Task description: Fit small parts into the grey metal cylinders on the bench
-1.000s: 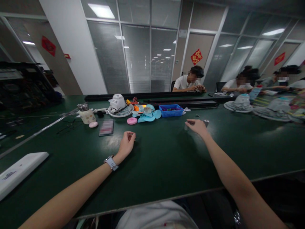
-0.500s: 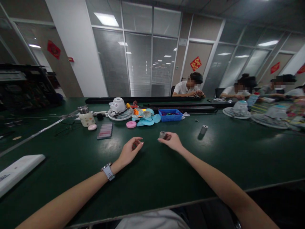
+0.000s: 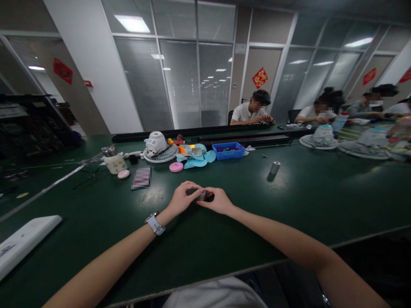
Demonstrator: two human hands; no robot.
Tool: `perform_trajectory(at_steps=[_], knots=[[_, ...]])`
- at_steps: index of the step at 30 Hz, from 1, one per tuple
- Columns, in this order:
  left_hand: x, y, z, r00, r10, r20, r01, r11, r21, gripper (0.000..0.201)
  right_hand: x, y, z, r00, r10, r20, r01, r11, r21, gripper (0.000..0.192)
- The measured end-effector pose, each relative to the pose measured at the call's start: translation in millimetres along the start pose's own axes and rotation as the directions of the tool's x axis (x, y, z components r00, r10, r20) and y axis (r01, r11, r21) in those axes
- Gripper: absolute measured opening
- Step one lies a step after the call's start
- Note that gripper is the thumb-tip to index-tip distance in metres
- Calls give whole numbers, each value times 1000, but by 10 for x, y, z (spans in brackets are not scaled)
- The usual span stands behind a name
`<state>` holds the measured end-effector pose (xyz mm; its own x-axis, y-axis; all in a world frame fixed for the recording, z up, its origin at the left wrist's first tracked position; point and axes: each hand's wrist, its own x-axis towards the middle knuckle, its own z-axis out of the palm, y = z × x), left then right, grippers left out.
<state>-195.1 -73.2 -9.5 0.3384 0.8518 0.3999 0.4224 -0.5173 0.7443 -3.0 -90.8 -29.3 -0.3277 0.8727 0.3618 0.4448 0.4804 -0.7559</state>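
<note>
A small grey metal cylinder [image 3: 201, 196] is on or just over the green table in front of me, partly hidden by my fingers. My right hand [image 3: 219, 200] is closed around it, thumb at the near side and fingers behind. From the other side, my left hand [image 3: 185, 197] pinches at its top with thumb and fingertips; a watch is on that wrist. A second grey cylinder [image 3: 275, 167] stands upright to the right, apart from both hands.
Behind my hands are a blue tray [image 3: 228, 152] of small parts, light-blue fan blades [image 3: 195, 160], a pink disc [image 3: 176, 167] and a white fan body [image 3: 156, 142]. A jar [image 3: 114, 163] stands left; a white slab [image 3: 28, 239] lies near left. Co-workers sit across the table.
My right hand has brought the grey cylinder left and nearer to me. My left hand has moved right and closed its fingertips on the cylinder's top.
</note>
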Motion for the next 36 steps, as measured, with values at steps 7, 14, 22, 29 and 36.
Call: perform_trajectory(at_steps=[7,14,22,29,36], knots=[[53,128,-108,988,28,-153,-18,997,70,26,-8,-22,21,1000,26,-5,-26,999,-21,40],[-55,-276,-250,990,-125,-66,131,987,97,26,79,132,-228,996,76,-51,-72,995,74,46],[-131,-341,-175,978,-173,-118,181,982,58,40,129,1167,-1543,789,327,-520,-495,839,-223,40],[-132,-397,-154,886,-313,-342,311,948,-63,38,64,944,-1420,681,270,-681,-638,675,-370,74],[-124,-389,-141,879,-321,-354,303,947,-105,32,59,14,-211,973,-197,121,231,839,-493,48]])
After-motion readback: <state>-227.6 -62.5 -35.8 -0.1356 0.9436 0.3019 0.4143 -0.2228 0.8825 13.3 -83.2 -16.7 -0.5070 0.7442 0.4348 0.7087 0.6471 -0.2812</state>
